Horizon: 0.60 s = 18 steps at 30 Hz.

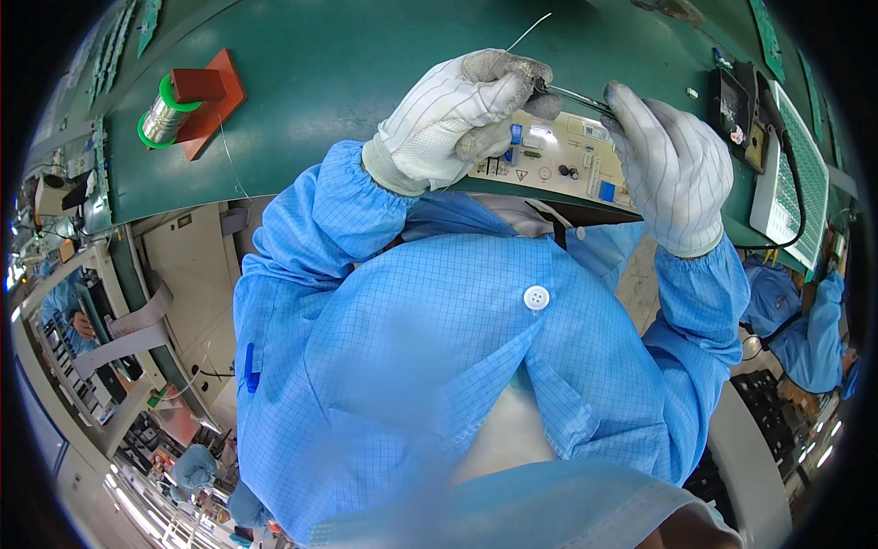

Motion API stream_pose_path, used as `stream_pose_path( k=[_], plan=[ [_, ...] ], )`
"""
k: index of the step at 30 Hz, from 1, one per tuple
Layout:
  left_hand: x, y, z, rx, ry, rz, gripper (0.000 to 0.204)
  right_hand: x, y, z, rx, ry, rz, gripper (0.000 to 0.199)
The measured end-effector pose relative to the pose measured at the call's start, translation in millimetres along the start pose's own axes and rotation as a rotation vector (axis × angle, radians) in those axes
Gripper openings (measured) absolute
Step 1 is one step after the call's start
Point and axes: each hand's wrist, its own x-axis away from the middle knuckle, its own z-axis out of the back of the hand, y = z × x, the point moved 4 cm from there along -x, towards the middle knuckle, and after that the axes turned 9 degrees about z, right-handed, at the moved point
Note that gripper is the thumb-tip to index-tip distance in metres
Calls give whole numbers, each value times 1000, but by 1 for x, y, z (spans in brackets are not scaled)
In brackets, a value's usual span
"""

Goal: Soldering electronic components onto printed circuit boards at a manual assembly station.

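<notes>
A green bench [338,82] is bearing the board [585,156]; above it, the left hand [448,119] and right hand [672,174] are facing each other — the right pinching a metal tool [578,97], the left pinching a dark part [539,86], which is sitting at the tool's tip.

Left glove [450,119] and right glove [672,169] are white with skinny grey stripes, tool [578,98] kinda silvery, smock [430,311] blue with a darker grid, bench [338,73] green, spool stand [226,99] brick-red.
</notes>
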Motion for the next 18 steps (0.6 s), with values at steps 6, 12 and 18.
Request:
stream_pose_path(
  k=[6,12,18],
  plan=[
    [1,0,-1,8,19,50,45,6,-4,-6,5,38,-5,41],
    [1,-1,-2,21,33,81,42,10,-2,-9,27,63,27,41],
    [2,0,-3,9,50,59,42,9,-16,-14,-47,8,-144,37]
  ],
)
